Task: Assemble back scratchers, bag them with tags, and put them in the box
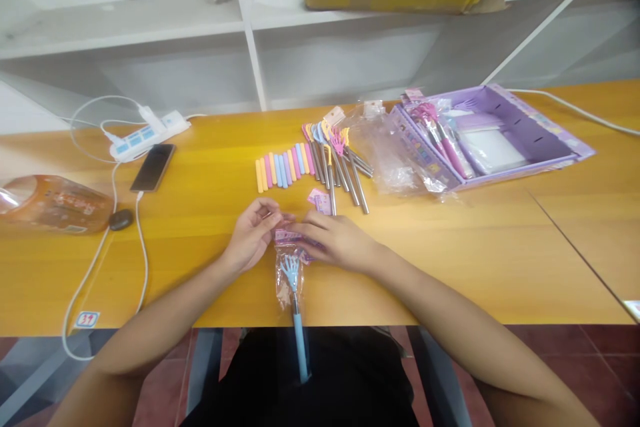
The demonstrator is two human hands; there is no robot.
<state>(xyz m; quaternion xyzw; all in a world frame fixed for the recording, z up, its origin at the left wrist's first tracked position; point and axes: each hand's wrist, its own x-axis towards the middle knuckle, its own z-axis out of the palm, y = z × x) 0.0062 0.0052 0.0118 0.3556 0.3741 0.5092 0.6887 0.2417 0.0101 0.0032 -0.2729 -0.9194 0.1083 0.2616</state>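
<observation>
A light-blue back scratcher (299,340) lies inside a clear plastic bag (283,287), its handle reaching past the table's front edge. At the bag's top, a pink and purple printed header (286,235) is partly hidden by fingers. My left hand (253,235) is closed in a pinch at the left of the bag's top. From the other side, my right hand (343,240) is closed over the same top, its fingertips near the left ones. Just beyond lie small printed cards (321,201) and a pile of back scratcher heads with metal rods (345,170).
Pastel handle tubes (285,167) lie in a row left of the pile. Empty-looking plastic bags (400,153) lie beside a purple display box (545,137) holding packed scratchers. To the left are a phone (153,168), power strip (150,135), cables and orange package (55,203).
</observation>
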